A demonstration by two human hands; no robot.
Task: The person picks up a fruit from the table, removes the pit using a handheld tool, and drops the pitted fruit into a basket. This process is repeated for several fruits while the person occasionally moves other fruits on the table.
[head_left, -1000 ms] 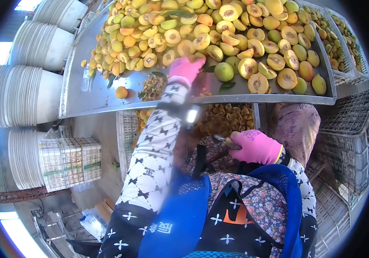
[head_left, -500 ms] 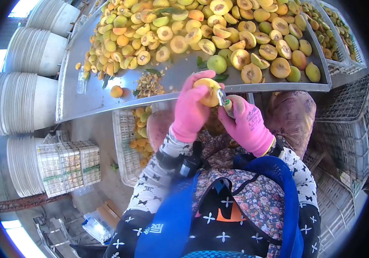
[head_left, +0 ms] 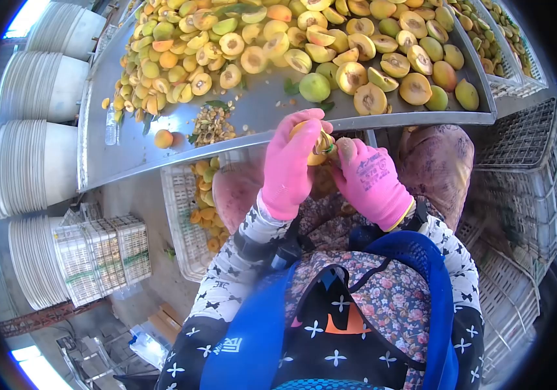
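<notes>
Both hands wear pink gloves and meet just in front of the metal table's near edge. My left hand (head_left: 290, 166) is closed around a yellow peach (head_left: 315, 156), with its fingers over the top. From the right, my right hand (head_left: 371, 181) grips a small pitting tool (head_left: 329, 149) against the fruit; its metal end is mostly hidden by the peach. Just beyond the hands, a green peach (head_left: 315, 87) rests on the table among halved peaches (head_left: 369, 99).
The metal table (head_left: 239, 144) bears a large heap of peaches, a pile of pits (head_left: 213, 125) and a plastic bottle (head_left: 111, 127). Crates (head_left: 184, 224) stand below it and at the right (head_left: 519, 188). Stacked white tubs (head_left: 25, 166) line the left.
The tool's metal end has moved from beside the peach to against it, and the fruit has turned in my left hand. The table has shifted slightly left in view.
</notes>
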